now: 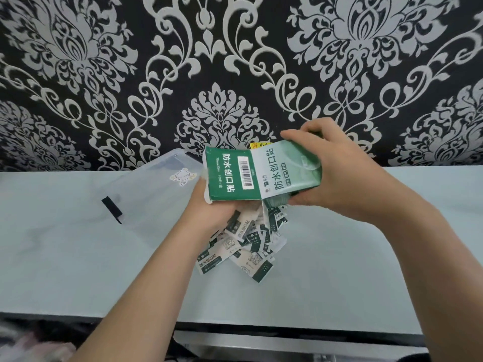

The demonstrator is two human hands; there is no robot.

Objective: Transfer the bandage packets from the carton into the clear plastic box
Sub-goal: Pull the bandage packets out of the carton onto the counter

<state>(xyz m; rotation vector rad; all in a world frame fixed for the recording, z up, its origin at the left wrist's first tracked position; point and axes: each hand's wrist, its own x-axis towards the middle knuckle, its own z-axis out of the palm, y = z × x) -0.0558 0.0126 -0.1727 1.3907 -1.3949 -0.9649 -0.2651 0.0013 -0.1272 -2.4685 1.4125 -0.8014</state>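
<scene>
Green carton (261,173) printed 防水创口贴, 100片/盒, tilts over heaped bandage packets (243,246) right of the clear plastic box (156,184); right hand (329,173) clamps it with curled fingers, left hand (209,207) beneath, grip hidden.

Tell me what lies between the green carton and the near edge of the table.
In the head view, a loose heap of bandage packets lies just this side of the carton; past it, pale table runs to the near edge.

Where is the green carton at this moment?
Head view, centre: the green carton is held above the table, the right hand gripping its right end, the left hand under its lower-left corner, bandage packets piled directly below.
</scene>
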